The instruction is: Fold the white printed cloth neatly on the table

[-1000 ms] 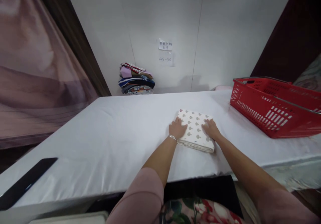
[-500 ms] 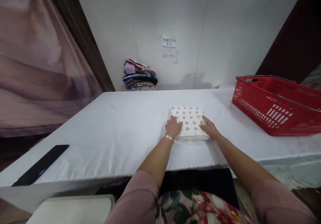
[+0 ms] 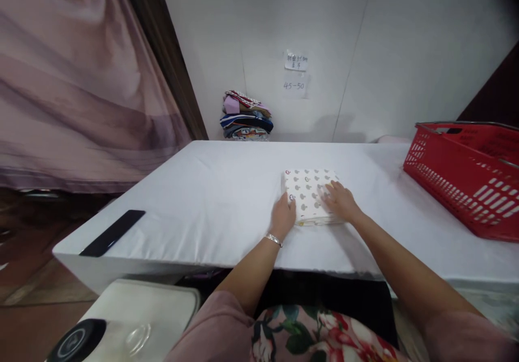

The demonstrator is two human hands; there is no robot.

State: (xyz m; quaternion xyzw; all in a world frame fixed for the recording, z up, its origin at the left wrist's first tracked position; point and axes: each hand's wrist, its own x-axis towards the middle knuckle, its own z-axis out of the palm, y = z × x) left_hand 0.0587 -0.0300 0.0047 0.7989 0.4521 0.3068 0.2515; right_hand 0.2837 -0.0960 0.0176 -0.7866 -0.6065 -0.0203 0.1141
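A folded white cloth with grey dots [image 3: 308, 192] lies on the white table [image 3: 211, 200]. My left hand [image 3: 283, 217] rests at the cloth's near left corner, fingers lying flat against its edge. My right hand [image 3: 339, 201] lies flat on the cloth's right side, fingers stretched out. Neither hand grips anything.
A red plastic basket [image 3: 466, 181] stands at the table's right end. A flat black object [image 3: 112, 232] lies near the table's left corner. Folded clothes [image 3: 246, 118] are stacked by the back wall. A white stool-like box [image 3: 138, 319] stands below at left; a pink curtain [image 3: 77, 81] hangs left.
The view has swung left and down. The cloth was turned square to the table edge. My left hand slid to its near left corner; my right hand stayed on its right side.
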